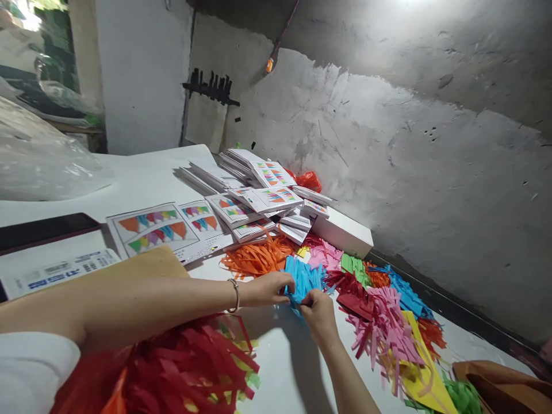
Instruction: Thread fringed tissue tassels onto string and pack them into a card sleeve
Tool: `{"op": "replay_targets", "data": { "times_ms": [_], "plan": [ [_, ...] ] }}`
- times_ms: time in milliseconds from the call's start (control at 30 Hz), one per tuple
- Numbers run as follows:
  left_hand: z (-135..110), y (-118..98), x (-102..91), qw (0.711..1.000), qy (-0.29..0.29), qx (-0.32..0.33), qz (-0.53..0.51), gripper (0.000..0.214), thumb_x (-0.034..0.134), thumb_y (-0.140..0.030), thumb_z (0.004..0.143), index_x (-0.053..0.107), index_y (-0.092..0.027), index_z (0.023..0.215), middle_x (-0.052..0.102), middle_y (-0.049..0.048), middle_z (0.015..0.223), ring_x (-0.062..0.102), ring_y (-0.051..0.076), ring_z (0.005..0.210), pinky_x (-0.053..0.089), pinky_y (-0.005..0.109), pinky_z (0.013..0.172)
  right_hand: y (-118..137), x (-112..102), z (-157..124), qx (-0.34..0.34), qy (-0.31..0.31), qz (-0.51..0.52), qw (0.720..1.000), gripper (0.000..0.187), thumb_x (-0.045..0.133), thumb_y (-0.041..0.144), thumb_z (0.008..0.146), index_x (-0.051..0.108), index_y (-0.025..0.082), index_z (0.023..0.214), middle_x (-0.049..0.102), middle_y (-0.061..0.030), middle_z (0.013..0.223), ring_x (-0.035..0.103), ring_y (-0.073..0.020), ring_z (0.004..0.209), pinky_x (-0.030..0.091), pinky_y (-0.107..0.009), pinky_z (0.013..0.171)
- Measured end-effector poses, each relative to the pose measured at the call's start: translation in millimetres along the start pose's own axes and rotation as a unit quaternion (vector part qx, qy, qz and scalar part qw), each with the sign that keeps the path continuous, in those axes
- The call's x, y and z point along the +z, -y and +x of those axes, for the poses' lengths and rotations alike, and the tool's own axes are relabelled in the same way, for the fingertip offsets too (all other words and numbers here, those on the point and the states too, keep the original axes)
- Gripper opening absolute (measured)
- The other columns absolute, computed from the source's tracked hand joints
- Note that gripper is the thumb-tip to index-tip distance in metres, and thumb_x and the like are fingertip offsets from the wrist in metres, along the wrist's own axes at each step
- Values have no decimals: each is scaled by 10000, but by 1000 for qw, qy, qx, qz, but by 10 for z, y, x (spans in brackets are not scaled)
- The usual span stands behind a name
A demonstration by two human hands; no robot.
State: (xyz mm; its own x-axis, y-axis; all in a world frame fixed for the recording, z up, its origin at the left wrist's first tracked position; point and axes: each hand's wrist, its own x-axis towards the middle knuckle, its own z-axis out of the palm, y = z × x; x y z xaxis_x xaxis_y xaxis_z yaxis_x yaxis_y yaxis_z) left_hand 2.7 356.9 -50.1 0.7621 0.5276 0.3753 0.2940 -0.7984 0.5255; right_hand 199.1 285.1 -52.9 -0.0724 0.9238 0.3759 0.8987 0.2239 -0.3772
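Both my hands are at a light-blue tissue paper tassel [308, 277] with a cut fringe, above the white table. My left hand [271, 287], with a bracelet [235, 296] at the wrist, pinches its left side. On the near right edge, the fingers of my right hand [318, 310] close on the same paper. An orange fringed bundle [259, 257] lies just behind my left hand. Pink fringe [324, 254] and dark red fringe [356, 296] lie beyond and to the right of the blue one. Part of the blue tassel is hidden by my fingers.
Printed cards [276, 198] are stacked in loose piles at the back, beside a white box [342, 230] near the wall. A large red fringe heap [185, 368] fills the near left. A phone [47, 230] and brown envelope [150, 267] lie left; yellow paper [425, 374] lies right.
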Motion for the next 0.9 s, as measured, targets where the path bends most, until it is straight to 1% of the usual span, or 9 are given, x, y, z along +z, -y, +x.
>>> {"op": "replay_targets", "data": {
  "times_ms": [167,333,433,500,567,667,767,833,900],
  "plan": [
    [50,-52,3,998,1,-33,-44,148,611,-316,889,631,-181,831,668,21,834,599,171,776,450,245,708,13,-11,-42,-12,-57,18,998,260,706,93,730,496,198,618,550,62,618,528,-109,588,365,-219,560],
    [112,-23,-44,989,16,-107,-105,214,506,-332,917,562,-177,781,585,-24,613,583,146,578,433,221,534,-9,-65,-165,-70,-77,-9,994,188,652,132,774,504,213,693,590,20,717,570,-176,707,398,-314,718],
    [127,-14,-87,982,4,-139,-124,232,481,-355,927,534,-181,782,563,-27,621,585,143,569,432,224,519,0,-156,-271,-119,-78,-26,990,86,626,184,819,553,214,853,653,-51,938,608,-239,913,415,-397,846],
    [134,-32,-103,981,4,-146,-131,242,505,-379,924,539,-182,788,562,-28,630,578,138,578,432,226,530,62,-241,-322,-164,-68,-30,984,240,629,244,857,565,212,1086,636,-98,1202,563,-271,1147,351,-473,1014],
    [142,-60,-105,980,7,-148,-135,250,546,-393,921,553,-178,795,572,-24,656,566,132,597,435,231,550,160,-314,-339,-234,-35,-76,969,481,623,273,893,469,233,1347,543,-95,1414,435,-277,1342,185,-522,1146],
    [155,-96,-94,978,6,-153,-139,274,606,-403,920,575,-163,793,577,-21,699,553,127,628,447,248,587,288,-333,-299,-313,8,-218,924,615,558,144,921,361,275,1489,566,-75,1406,429,-268,1353,149,-526,1159],
    [157,-104,-85,972,7,-176,-155,267,595,-384,955,594,-149,827,564,-38,660,551,118,579,458,250,568,298,-254,-242,-288,1,-295,911,518,484,-14,875,563,191,1345,701,-109,1008,605,-279,1046,328,-515,1058],
    [169,-94,-99,965,2,-199,-171,248,562,-369,987,607,-141,900,567,-46,646,551,108,533,466,242,535,239,-197,-247,-255,-7,-317,913,355,493,-37,840,712,139,1056,668,-109,791,619,-290,896,397,-531,999],
    [218,-76,-151,956,-19,-227,-185,248,540,-369,1007,614,-134,985,600,-32,699,566,103,537,489,240,529,159,-168,-319,-231,-17,-338,912,261,548,-31,797,731,155,799,647,-118,742,613,-311,892,421,-560,983]
  ]
}}
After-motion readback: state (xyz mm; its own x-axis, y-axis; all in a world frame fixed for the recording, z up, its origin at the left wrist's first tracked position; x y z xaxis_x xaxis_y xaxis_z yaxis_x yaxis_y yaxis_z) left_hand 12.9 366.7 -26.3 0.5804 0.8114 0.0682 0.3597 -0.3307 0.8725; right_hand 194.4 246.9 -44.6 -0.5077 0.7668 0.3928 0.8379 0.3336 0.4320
